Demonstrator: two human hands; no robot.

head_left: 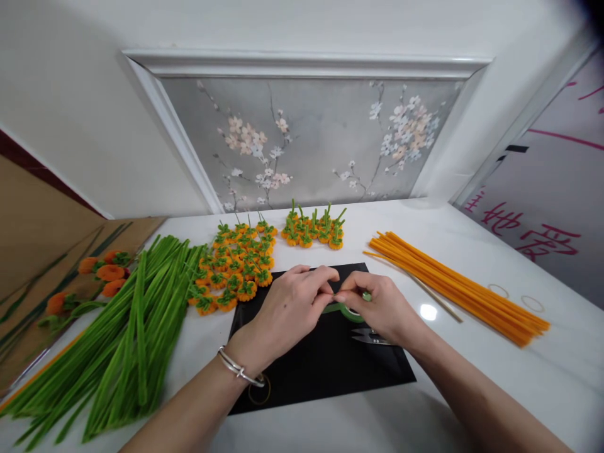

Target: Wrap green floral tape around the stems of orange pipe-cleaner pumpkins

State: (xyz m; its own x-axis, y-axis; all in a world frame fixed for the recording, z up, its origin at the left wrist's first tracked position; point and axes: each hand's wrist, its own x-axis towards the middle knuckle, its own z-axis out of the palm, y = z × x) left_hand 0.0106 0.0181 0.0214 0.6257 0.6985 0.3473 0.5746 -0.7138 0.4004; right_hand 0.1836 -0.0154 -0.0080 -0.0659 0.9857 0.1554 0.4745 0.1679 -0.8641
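Over a black mat (325,371), my left hand (299,302) and my right hand (372,302) meet fingertip to fingertip. Both are closed in a pinch on something small and green, which the fingers mostly hide. A roll of green tape (352,314) lies under my right hand, partly covered by it. Just below that hand are small metal snips (370,337), their blades pointing left. Behind my left hand stand many small orange pumpkin-like pieces with green tops (236,258).
Green fuzzy stems (136,333) are piled at left, beside orange flowers (111,273) on brown paper. A second pumpkin group (314,228) stands at the back. Orange stems (457,286) and a thin stick (436,298) lie at right. A framed wall panel (316,145) rises behind the table.
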